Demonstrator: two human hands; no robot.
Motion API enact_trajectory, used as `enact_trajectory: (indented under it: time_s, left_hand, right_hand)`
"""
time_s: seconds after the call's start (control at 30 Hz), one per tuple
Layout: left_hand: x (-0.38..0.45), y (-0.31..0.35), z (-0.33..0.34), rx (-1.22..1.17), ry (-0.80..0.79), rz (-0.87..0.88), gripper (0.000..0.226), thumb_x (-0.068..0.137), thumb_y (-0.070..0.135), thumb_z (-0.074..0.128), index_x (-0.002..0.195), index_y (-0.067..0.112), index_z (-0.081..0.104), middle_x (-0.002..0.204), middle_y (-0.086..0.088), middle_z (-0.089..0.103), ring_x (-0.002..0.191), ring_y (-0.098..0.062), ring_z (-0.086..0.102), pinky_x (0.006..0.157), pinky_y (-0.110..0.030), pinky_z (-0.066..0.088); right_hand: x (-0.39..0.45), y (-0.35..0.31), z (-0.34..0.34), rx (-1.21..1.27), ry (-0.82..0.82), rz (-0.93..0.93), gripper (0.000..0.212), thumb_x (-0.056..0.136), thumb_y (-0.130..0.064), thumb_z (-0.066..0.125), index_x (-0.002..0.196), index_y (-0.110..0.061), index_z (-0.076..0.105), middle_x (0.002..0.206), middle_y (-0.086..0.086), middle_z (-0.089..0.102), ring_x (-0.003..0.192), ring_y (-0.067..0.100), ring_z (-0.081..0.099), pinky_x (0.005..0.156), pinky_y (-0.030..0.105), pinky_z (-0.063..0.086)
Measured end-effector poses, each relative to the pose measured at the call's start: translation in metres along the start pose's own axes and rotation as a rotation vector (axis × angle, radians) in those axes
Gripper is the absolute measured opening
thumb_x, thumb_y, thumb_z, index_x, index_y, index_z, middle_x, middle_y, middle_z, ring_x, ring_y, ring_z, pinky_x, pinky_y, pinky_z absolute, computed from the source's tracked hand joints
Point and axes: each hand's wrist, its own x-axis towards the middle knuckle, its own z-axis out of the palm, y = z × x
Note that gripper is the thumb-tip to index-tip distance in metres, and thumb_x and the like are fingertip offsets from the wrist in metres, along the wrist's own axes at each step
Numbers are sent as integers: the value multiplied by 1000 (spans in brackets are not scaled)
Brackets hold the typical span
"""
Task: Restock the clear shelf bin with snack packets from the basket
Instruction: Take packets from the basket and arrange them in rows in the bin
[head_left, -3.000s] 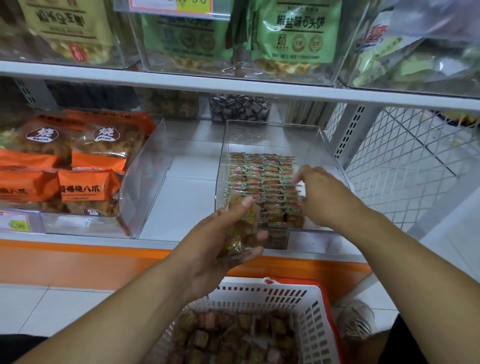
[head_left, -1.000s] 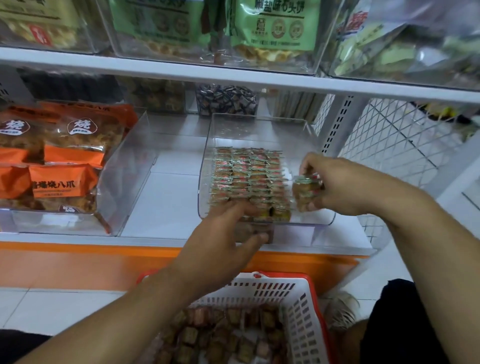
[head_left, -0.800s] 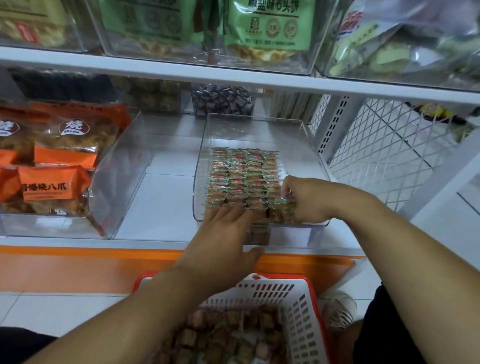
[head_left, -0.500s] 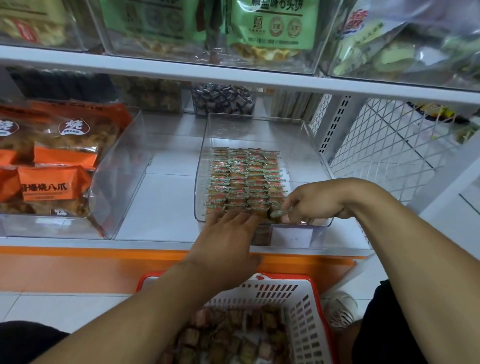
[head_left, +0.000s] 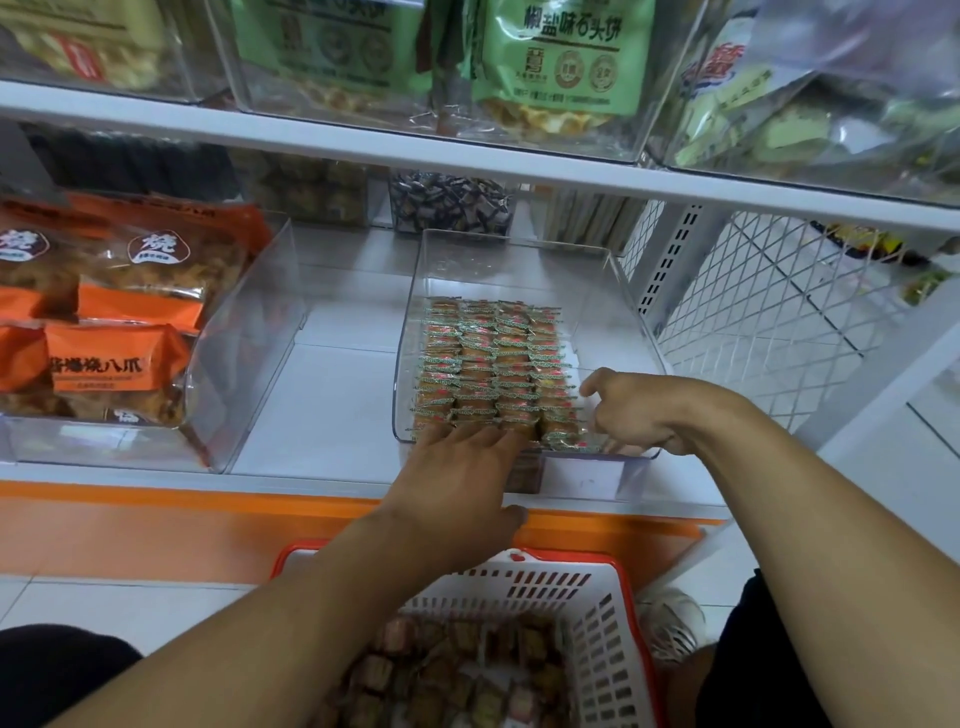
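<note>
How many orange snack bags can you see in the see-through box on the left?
4 orange bags show: back left, back right, front left, front right, all inside the left bin. More may hide underneath or past the picture's edge.

From my feed the light is even, soft and fairly bright, with no hard shadows; under the white upper shelf board (head_left: 519, 171) the back of the lower shelf goes dim. Pale glare streaks the walls of the clear plastic shelf bin (head_left: 519, 260) and the clear plastic bins overhead (head_left: 675, 135). The wide lens bows the shelf edges near the frame borders. The white perforated basket with a red rim (head_left: 597, 623) at the bottom looks soft and blurred, as do my forearms.
</note>
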Motion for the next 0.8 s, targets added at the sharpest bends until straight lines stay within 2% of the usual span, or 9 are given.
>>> enact_trajectory:
  time_s: [0.13, 0.2, 0.27, 0.33, 0.43, 0.53, 0.67, 0.73, 0.8]
  left_hand:
    - [-1, 1, 2, 15, 2, 3, 74, 88, 57, 60, 151, 29, 33, 145, 6, 53, 137, -20, 43, 118, -42, 28]
    - [-1, 2, 2, 22, -10, 7, 76, 85, 58, 62, 149, 28, 35, 143, 6, 53, 136, -20, 43, 118, -43, 27]
    - [-1, 1, 2, 17, -24, 15, 77, 82, 58, 65, 147, 28, 36, 141, 6, 52, 135, -20, 42, 118, -43, 25]
    - [-1, 1, 2, 3, -29, 17, 79, 82, 59, 65, 148, 28, 35, 142, 6, 51, 136, -20, 41, 119, -44, 23]
    - [-1, 1, 2, 3, -27, 17, 80, 82, 59, 65, 149, 28, 34, 143, 6, 50, 138, -20, 39, 121, -45, 21]
    - [-1, 1, 3, 9, -25, 12, 79, 82, 60, 65, 148, 28, 35, 142, 6, 50, 137, -20, 40, 121, -46, 21]
    - [-1, 1, 4, 12, -16, 14, 81, 81, 62, 66, 149, 29, 34, 144, 6, 50, 137, -20, 39, 121, -44, 20]
    - [-2, 1, 4, 14, -12, 17, 80, 81, 62, 65, 148, 29, 35, 144, 6, 50, 137, -20, 39, 121, -44, 21]
    - [-2, 1, 5, 15, -15, 15, 79, 82, 62, 65, 148, 29, 36, 144, 6, 50, 137, -19, 39, 121, -45, 20]
  right_hand:
    - [3, -7, 5, -161, -62, 32, 29, 98, 0, 43, 118, 10, 61, 96, 19, 59, 69, 23, 47, 40, 17, 30]
    - [9, -6, 8, -153, -74, 42, 19, 99, -5, 46, 89, -9, 61, 82, 8, 54, 64, 17, 46, 48, 21, 30]
    - [18, -4, 12, 1, -115, 84, 22, 97, -1, 49, 79, -13, 54, 85, 11, 55, 76, 21, 50, 58, 22, 29]
    - [22, -3, 11, 77, -102, 101, 19, 96, 2, 48, 81, -8, 55, 85, 14, 57, 78, 24, 52, 62, 26, 34]
    - [20, -6, 6, 55, -33, 71, 13, 98, -6, 48, 91, -3, 59, 83, 14, 65, 76, 26, 70, 62, 26, 51]
    - [15, -9, 9, -3, -77, 48, 12, 95, -5, 56, 102, 3, 63, 78, 13, 63, 58, 23, 54, 46, 21, 38]
    - [18, -7, 20, -68, -43, 10, 12, 89, 3, 55, 97, -2, 62, 85, 15, 52, 73, 22, 45, 61, 32, 30]
    - [21, -7, 24, -109, -12, -7, 9, 91, -2, 57, 96, 2, 63, 92, 18, 56, 79, 23, 48, 65, 32, 33]
    - [23, -6, 26, -113, 2, -7, 23, 94, -8, 59, 111, 5, 67, 105, 19, 65, 84, 25, 54, 67, 30, 38]
